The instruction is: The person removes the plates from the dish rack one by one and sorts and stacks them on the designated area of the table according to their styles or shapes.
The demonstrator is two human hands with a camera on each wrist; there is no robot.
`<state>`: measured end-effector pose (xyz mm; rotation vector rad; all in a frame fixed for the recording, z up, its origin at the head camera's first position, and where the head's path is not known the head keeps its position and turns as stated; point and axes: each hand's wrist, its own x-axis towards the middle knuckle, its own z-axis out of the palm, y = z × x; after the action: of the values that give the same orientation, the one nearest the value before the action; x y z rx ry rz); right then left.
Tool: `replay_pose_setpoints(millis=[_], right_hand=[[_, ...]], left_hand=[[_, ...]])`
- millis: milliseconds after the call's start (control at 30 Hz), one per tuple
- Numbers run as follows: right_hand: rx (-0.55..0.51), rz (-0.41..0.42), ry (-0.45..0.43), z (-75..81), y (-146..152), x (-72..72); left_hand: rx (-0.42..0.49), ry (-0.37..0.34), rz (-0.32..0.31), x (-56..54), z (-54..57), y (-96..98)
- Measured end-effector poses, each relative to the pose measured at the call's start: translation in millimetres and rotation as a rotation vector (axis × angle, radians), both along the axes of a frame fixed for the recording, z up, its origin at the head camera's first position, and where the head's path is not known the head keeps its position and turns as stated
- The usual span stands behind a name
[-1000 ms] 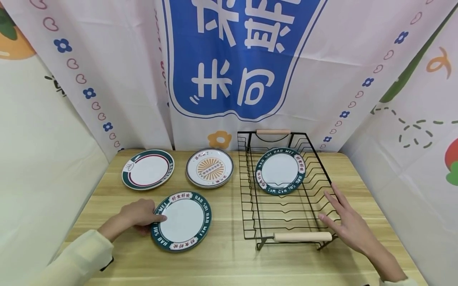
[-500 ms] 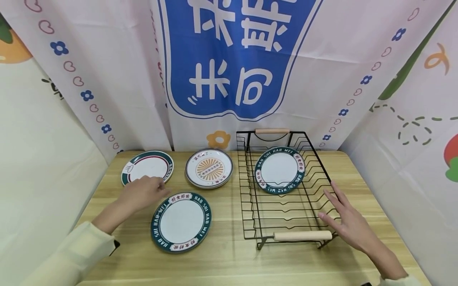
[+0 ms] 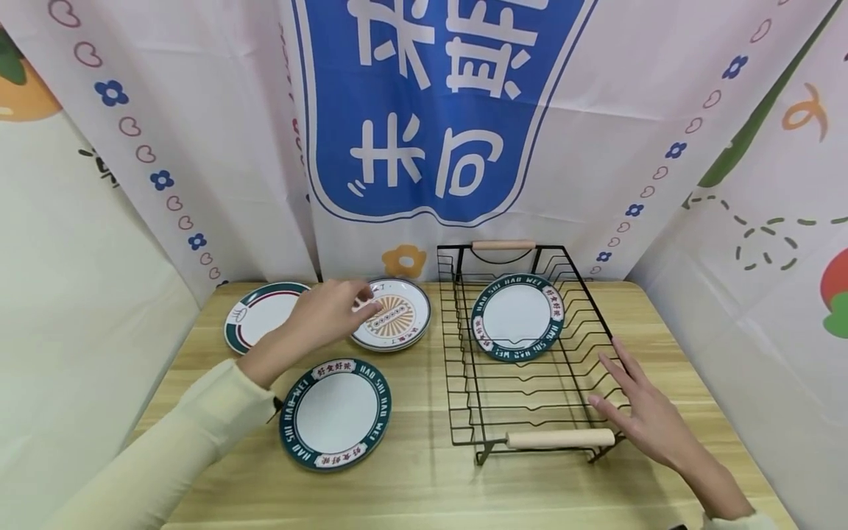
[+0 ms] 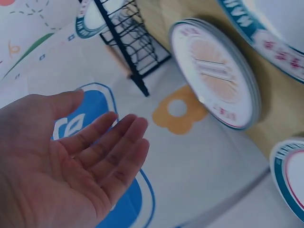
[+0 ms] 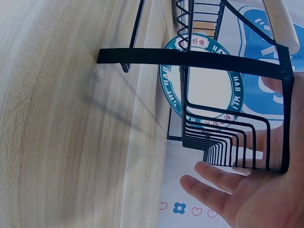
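My left hand [image 3: 327,316] hovers, holding nothing, over the left edge of a small stack of white plates with an orange sunburst [image 3: 405,324]. In the left wrist view its fingers [image 4: 114,156] are loosely extended, apart from the stacked plates [image 4: 213,76]. On the right, my right hand [image 3: 642,419] rests with spread fingers on the side of a black wire dish rack [image 3: 559,439]. Some of its fingers [image 5: 209,192] show past the rack's wires. A green-rimmed plate [image 3: 517,316] leans in the rack's rear part.
Another green-rimmed plate [image 3: 336,412] lies on the wooden table [image 3: 411,486] in front of the left forearm. At the back left sits a plate with a green band and red ring [image 3: 261,324], partly hidden by the left arm. A printed curtain [image 3: 583,162] hangs behind.
My left hand has left the front green-rimmed plate, passed over the back-left plate and moved right to the sunburst plates. The right hand has stayed at the rack.
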<state>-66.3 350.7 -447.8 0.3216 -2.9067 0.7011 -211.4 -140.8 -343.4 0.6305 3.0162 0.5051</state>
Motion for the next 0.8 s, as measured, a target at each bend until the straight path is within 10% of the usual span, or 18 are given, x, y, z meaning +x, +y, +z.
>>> replay_pose_setpoints(millis=[300,600,800], right_hand=[[-0.001,-0.001,0.016,0.9,0,0.9],[-0.007,-0.007,0.007,-0.6,0,2.2],[-0.009,-0.002,0.018,-1.0,0,1.0]], left_hand=[[0.107,-0.008,-0.114,-28.8,8.0,49.1],[0.053,-0.122,-0.171,-48.9,15.1,99.9],[0.026,-0.130,-0.316,-68.6,9.4,131.1]])
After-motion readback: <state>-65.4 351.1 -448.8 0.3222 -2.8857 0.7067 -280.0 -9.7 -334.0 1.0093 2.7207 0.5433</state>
